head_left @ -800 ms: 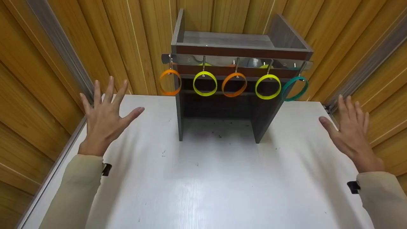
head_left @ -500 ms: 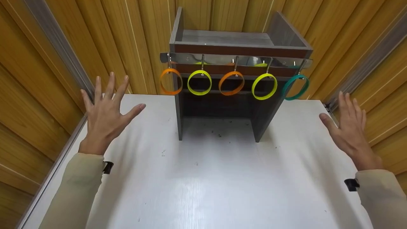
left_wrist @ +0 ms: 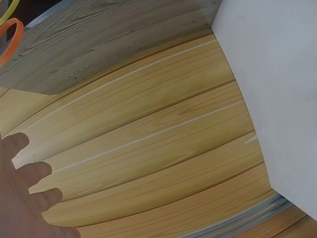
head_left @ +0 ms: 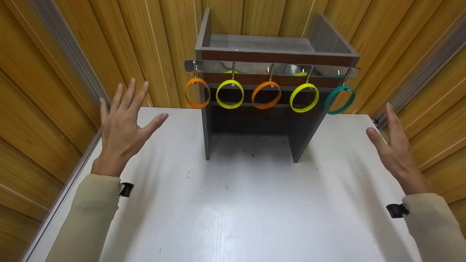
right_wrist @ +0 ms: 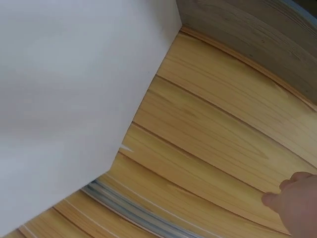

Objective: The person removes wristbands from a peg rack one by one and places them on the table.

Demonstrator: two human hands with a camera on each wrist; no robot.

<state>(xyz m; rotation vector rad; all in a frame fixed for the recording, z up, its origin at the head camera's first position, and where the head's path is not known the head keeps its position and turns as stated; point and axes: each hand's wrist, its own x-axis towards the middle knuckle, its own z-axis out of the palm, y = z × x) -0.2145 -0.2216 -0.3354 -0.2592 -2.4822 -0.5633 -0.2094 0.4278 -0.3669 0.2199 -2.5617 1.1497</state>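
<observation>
Several egg rings hang in a row from hooks on a metal rail in the head view. From left to right they are an orange ring, a yellow-green ring, another orange ring, another yellow-green ring and a teal ring. My left hand hovers to the left of the rail, fingers spread and straight, holding nothing. On the other side, my right hand is raised with straight fingers and thumb apart, touching nothing. Its other fingers are largely hidden behind the index finger.
The rail is fixed to the front of a grey wooden rack with an open underside. It stands at the back of a white table. Wood-panelled walls enclose the back and both sides.
Both hands have risen slightly and shifted a little inward. The right hand has turned so that its fingers line up behind one another. The hanging rings have swayed slightly.
</observation>
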